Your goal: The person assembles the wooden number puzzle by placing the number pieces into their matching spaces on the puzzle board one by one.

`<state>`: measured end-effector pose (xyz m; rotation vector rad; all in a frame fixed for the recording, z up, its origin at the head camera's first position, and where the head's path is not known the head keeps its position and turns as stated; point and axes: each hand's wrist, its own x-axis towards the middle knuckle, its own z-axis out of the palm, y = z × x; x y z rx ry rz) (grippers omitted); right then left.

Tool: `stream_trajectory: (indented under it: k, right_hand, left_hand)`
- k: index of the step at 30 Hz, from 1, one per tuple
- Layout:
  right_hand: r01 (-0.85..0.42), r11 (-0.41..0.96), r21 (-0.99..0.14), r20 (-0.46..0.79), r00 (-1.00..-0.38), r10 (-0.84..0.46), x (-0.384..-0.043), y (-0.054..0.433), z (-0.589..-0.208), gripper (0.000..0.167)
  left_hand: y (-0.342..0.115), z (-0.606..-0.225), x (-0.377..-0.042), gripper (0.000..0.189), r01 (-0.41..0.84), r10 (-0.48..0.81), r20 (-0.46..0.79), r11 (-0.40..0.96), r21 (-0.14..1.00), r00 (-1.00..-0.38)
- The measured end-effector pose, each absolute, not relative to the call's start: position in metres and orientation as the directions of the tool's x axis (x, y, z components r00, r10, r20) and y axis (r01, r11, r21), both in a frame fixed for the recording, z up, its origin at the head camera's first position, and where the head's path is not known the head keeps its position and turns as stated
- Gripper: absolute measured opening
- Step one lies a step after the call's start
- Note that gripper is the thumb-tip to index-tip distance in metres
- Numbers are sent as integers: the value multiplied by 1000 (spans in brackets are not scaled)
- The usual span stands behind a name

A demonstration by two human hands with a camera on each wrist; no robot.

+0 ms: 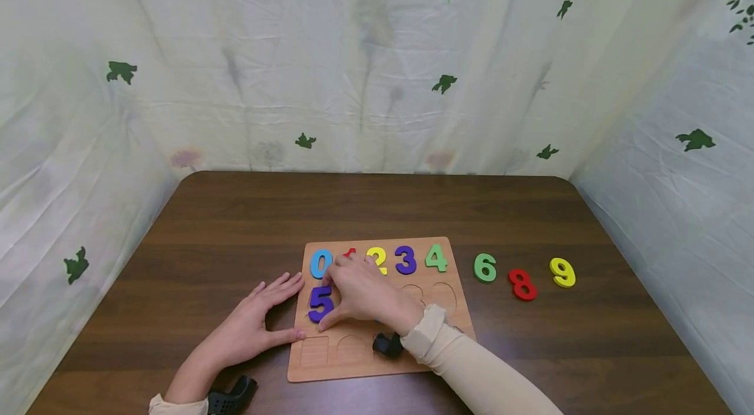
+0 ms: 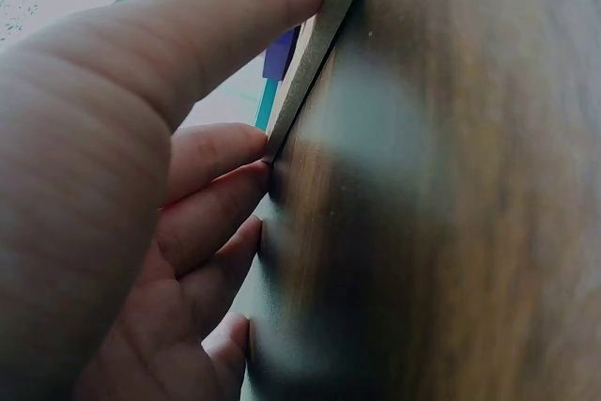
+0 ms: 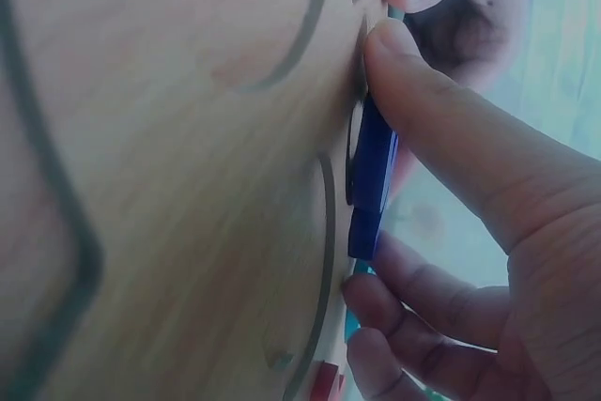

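A wooden number board (image 1: pixel 330 372) lies on the table with a purple-blue number 5 (image 1: pixel 319 302) at its left, in the second row. My right hand (image 1: pixel 368 290) pinches this 5, thumb at its lower end and fingers at its upper end. In the right wrist view the 5 (image 3: pixel 373 157) stands proud of the board; whether it sits in its recess I cannot tell. With fingers spread, my left hand (image 1: pixel 253 320) touches the board's left edge. Along the top row are the blue 0 (image 1: pixel 321 263), red 1, yellow 2 (image 1: pixel 377 254), purple 3 (image 1: pixel 405 260) and green 4 (image 1: pixel 436 258). My right hand partly hides the 1.
To the right of the board lie a green 6 (image 1: pixel 485 268), a red 8 (image 1: pixel 522 285) and a yellow 9 (image 1: pixel 562 272) on the brown table (image 1: pixel 377 205). Empty outlined recesses show in the board's lower rows. A pale leaf-patterned curtain (image 1: pixel 330 74) surrounds the table's back and sides.
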<state>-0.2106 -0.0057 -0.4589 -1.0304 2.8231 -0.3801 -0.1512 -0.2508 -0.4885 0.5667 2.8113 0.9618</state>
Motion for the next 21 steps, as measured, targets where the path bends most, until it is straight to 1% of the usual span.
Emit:
stream_trajectory:
  k: [8,17,21]
  right_hand:
    - [-612,742,-275,-24,-767,-641,-207,-8,-461,65]
    - [-632,738,-237,10,-761,-649,-205,-10,-462,69]
    - [-620,740,-261,-1,-766,-642,-204,-8,-460,69]
  left_hand:
    - [-251,-489,-152,90,310,384,9,732,607,-923]
    - [-251,-489,-151,90,316,384,19,728,608,-923]
    - [-250,-488,-151,90,317,385,20,728,608,-923]
